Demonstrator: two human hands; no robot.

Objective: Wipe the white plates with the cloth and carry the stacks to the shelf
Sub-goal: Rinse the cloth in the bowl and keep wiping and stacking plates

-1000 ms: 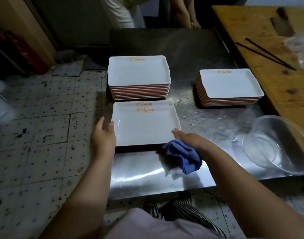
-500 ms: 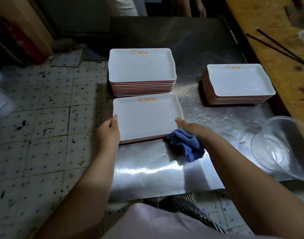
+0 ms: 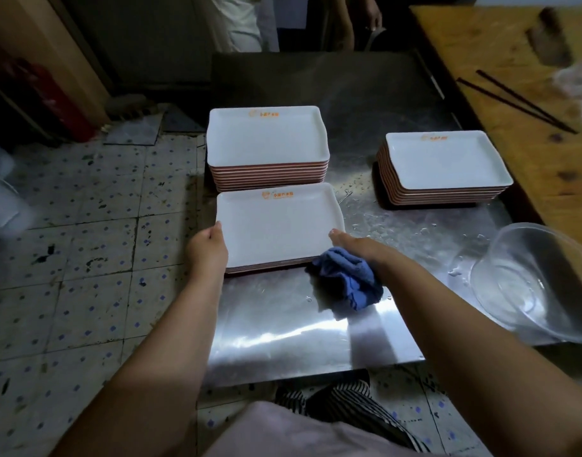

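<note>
Head view: near plate (image 3: 276, 230) gripped between left hand (image 3: 208, 249) and cloth-holding right hand (image 3: 355, 247)

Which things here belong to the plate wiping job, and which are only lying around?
Job: near plates, held by left hand and right hand; blue cloth under the right hand; far stack; right stack.

Lying about: clear bowl; chopsticks on wooden table.
</note>
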